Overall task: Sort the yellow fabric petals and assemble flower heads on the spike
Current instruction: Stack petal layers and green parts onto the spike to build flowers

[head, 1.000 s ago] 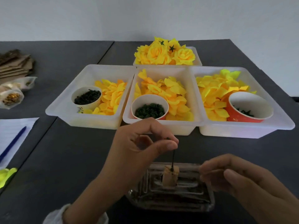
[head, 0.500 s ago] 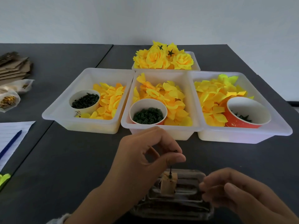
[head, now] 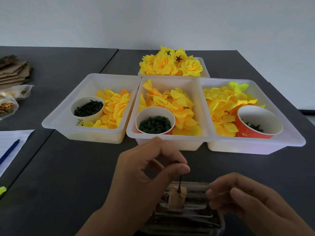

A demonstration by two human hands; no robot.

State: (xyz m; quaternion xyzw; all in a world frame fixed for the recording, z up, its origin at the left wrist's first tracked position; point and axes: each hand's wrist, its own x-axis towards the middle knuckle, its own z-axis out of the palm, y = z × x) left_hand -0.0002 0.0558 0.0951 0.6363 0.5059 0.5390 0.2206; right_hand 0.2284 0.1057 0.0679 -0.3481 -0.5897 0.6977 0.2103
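At lower centre, the upright spike [head: 179, 182] is pinched at its top by the left hand [head: 144, 181]; the right hand [head: 247, 206], loosely curled and holding nothing, is seen just right.

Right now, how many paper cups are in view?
3. One white cup in the left tray, one cup at the front of the middle tray, one orange cup in the right tray. The back tray's inside is covered by flowers, so another could be hidden.

Left hand [head: 144, 176] pinches a small green piece [head: 176, 161] atop the spike [head: 179, 182]; right hand [head: 247, 201] waits beside.
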